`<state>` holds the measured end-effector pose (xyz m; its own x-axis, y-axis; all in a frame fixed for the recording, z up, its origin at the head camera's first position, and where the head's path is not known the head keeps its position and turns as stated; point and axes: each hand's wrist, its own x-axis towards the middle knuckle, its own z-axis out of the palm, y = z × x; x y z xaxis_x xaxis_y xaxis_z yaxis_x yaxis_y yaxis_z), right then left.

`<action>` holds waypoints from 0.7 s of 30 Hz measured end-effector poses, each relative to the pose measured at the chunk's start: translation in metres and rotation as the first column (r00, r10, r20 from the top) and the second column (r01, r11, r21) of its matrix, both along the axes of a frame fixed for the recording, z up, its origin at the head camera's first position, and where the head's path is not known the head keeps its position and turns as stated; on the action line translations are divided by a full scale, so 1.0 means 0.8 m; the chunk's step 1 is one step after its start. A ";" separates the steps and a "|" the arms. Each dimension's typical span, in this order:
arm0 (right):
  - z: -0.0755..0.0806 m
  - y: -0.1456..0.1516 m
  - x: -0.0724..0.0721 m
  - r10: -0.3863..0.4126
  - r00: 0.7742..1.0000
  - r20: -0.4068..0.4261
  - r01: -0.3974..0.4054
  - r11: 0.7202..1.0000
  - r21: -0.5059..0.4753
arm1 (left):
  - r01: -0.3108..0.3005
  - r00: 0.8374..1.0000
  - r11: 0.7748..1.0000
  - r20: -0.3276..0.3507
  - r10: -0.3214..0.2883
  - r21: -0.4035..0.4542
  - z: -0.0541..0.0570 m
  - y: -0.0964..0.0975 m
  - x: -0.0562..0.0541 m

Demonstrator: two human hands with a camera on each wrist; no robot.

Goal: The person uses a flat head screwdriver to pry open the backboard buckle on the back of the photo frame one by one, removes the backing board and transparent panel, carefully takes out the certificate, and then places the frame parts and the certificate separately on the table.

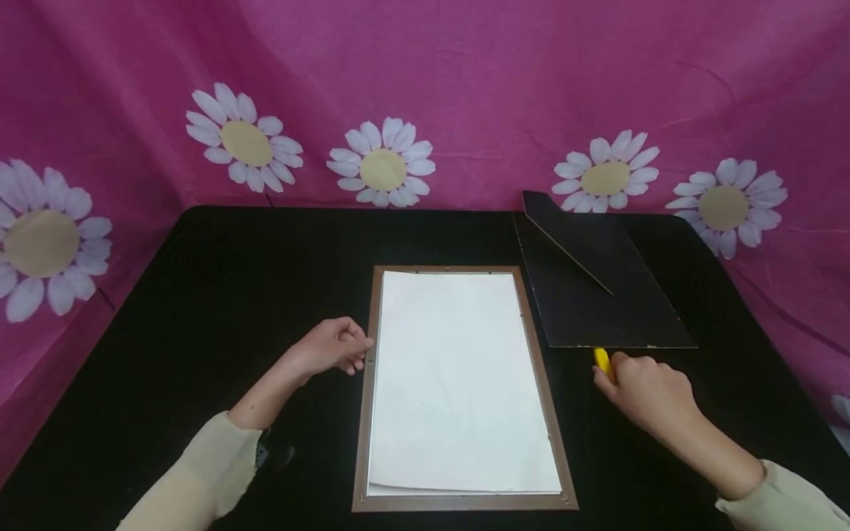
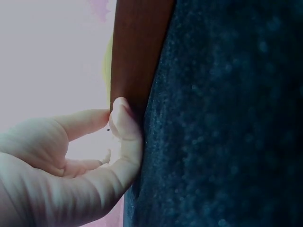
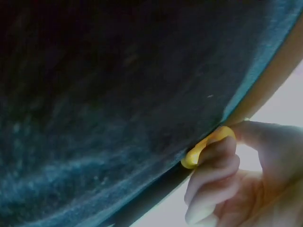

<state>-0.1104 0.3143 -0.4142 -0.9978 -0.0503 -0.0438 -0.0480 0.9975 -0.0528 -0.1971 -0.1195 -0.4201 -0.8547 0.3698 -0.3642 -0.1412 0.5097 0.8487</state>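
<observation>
A brown picture frame [image 1: 465, 503] lies face down on the black table, with a white sheet [image 1: 458, 376] covering its inside. My left hand [image 1: 332, 346] is at the frame's left side; in the left wrist view its thumb and forefinger pinch the brown edge [image 2: 139, 47]. To the right of the frame, my right hand [image 1: 651, 387] grips a small yellow object [image 1: 603, 361] with curled fingers. Only part of that yellow piece [image 3: 191, 156] shows in the right wrist view, so its kind is hidden.
A black backing board [image 1: 637, 317] with a raised stand leg [image 1: 564, 243] lies at the back right, just beyond my right hand. The black table [image 1: 265, 258] reaches back to a pink flowered cloth [image 1: 478, 81]. Small metal tabs stick out along the frame's inner edge.
</observation>
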 end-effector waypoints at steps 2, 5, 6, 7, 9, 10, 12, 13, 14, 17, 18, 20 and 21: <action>0.002 -0.002 0.005 0.007 1.000 0.014 -0.007 1.000 0.000 | 0.003 1.000 1.000 -0.003 -0.003 -0.001 0.000 0.000 0.000; 0.004 -0.002 0.012 0.011 0.999 0.046 -0.011 1.000 -0.011 | 0.004 1.000 1.000 -0.007 -0.004 0.001 -0.001 -0.001 -0.001; 0.004 -0.001 0.016 0.013 0.998 0.056 -0.012 1.000 -0.015 | 0.004 1.000 1.000 -0.006 -0.004 0.002 -0.001 -0.001 -0.001; 0.005 -0.001 0.019 0.012 0.997 0.072 -0.010 1.000 -0.019 | 0.006 1.000 1.000 -0.006 -0.006 0.002 -0.001 -0.001 -0.001; 0.005 0.000 0.026 0.007 0.994 0.106 -0.004 1.000 -0.023 | 0.005 1.000 1.000 -0.004 -0.005 0.002 -0.001 -0.001 -0.001; 0.005 0.000 0.030 0.005 0.993 0.116 -0.002 1.000 -0.023 | 0.006 1.000 1.000 -0.002 -0.006 0.000 0.000 -0.001 -0.001; 0.004 0.000 0.037 0.000 0.991 0.136 0.003 1.000 -0.017 | 0.006 1.000 1.000 0.002 -0.006 -0.003 0.001 -0.002 -0.001; 0.004 -0.001 0.040 -0.005 0.989 0.150 0.007 1.000 -0.014 | 0.006 1.000 1.000 0.001 -0.006 -0.005 0.002 -0.002 -0.001; 0.004 -0.001 0.042 -0.009 0.987 0.162 0.010 1.000 -0.009 | 0.005 1.000 1.000 0.002 -0.005 -0.007 0.003 -0.002 -0.001; 0.004 -0.003 0.050 -0.016 0.981 0.193 0.016 1.000 0.000 | 0.006 1.000 1.000 0.004 -0.006 -0.007 0.004 -0.003 -0.001; 0.004 -0.004 0.053 -0.020 0.977 0.210 0.020 1.000 0.002 | 0.006 1.000 1.000 0.005 -0.006 -0.005 0.003 -0.003 -0.001; 0.004 -0.004 0.058 -0.031 0.967 0.254 0.030 1.000 0.006 | 0.009 1.000 1.000 0.008 -0.009 0.000 0.002 -0.003 -0.001; 0.003 -0.005 0.061 -0.036 0.961 0.274 0.035 0.999 0.006 | 0.010 1.000 1.000 0.009 -0.010 0.002 0.001 -0.003 -0.002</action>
